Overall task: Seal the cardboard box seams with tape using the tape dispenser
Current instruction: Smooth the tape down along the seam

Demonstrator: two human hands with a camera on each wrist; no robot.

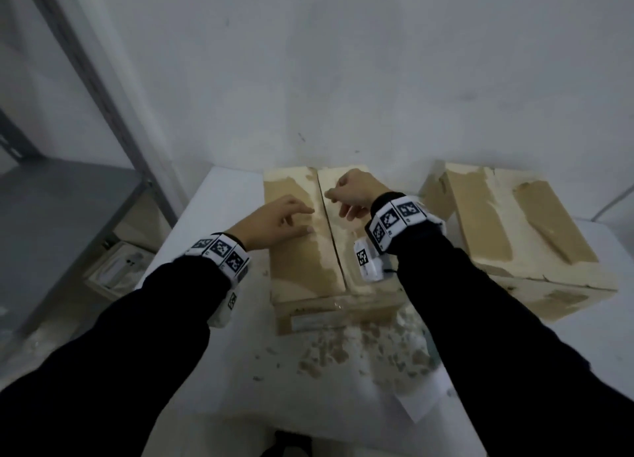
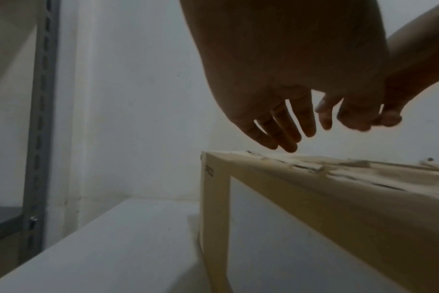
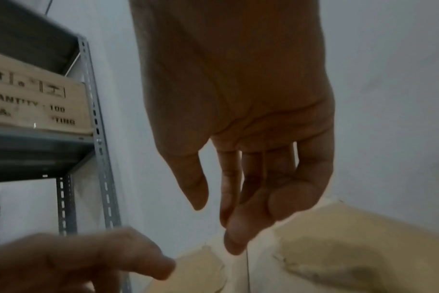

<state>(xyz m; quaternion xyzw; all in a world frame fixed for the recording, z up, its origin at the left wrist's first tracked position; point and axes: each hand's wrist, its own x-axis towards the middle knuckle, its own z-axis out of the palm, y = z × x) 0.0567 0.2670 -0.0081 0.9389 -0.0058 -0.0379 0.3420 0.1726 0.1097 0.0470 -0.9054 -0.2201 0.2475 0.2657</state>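
Cardboard box (image 1: 305, 247) lying lengthwise, centre seam running away toward wall. Left hand (image 1: 274, 221) hovering, fingers loosely spread. Right hand (image 1: 353, 192) hanging slack, holding nothing.

Dim, flat, greyish light is filling all three views, casting only soft shadows. The head view is bending straight lines at its edges (the shelf post (image 1: 103, 89) at the left is leaning). In both wrist views the hands are showing as dark, backlit shapes against the pale wall (image 2: 143, 99), and the left hand (image 3: 70, 263) at lower left is smearing with blur.
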